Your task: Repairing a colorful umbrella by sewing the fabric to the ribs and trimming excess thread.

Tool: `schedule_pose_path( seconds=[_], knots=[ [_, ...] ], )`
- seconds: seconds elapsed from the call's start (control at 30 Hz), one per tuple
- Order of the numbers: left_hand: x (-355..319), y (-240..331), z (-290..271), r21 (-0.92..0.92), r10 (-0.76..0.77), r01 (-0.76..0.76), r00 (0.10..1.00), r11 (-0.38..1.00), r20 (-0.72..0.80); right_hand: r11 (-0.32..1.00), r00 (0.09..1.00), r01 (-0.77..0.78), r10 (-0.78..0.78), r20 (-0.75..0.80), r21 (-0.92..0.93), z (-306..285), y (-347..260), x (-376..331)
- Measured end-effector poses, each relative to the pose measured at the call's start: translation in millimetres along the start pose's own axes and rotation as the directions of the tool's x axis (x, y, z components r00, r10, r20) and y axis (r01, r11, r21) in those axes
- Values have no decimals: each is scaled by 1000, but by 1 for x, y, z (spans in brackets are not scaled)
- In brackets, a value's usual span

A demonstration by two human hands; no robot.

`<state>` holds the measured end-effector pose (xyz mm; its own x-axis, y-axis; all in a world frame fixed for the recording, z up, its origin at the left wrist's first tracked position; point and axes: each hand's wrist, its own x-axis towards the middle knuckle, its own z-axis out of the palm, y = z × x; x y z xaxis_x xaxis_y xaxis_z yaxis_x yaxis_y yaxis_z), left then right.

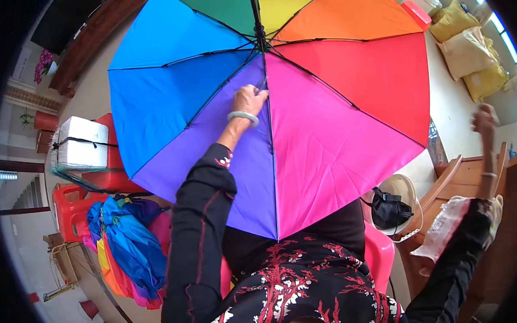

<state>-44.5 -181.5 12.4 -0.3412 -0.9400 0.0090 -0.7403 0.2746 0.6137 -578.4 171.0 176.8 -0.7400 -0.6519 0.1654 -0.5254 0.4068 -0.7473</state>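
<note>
An open rainbow umbrella [326,118] fills the middle of the view, seen from its underside, with black ribs meeting at the hub [259,39]. My left hand [249,99], with a pale green bangle on its wrist, is closed around the umbrella's shaft just below the hub. My right hand [486,120] is raised far out to the right, apart from the umbrella, fingers curled; it is small and blurred near the rim. A crumpled clear plastic bag [446,225] lies against my right forearm.
A bundle of folded rainbow umbrellas [124,248] lies at lower left beside red plastic stools [70,207]. A white foam box [82,143] sits on one stool. A hat with a black strap [393,204], a wooden chair [467,175] and yellow cushions [467,42] are at right.
</note>
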Motion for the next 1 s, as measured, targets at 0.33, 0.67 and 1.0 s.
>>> schedule_pose_path(
  seconds=[0.33, 0.67, 1.0],
  knots=[
    [5, 5, 11, 62, 68, -75, 993, 995, 98, 978, 962, 205, -209, 176, 41, 169, -68, -61],
    [25, -14, 20, -149, 26, -18, 998, 989, 53, 490, 891, 419, -386, 241, -764, 174, -105, -64],
    [16, -9, 16, -227, -25, 22, 1000, 974, -9, 653, 571, 757, -685, 452, 33, 375, -197, -55]
  ],
)
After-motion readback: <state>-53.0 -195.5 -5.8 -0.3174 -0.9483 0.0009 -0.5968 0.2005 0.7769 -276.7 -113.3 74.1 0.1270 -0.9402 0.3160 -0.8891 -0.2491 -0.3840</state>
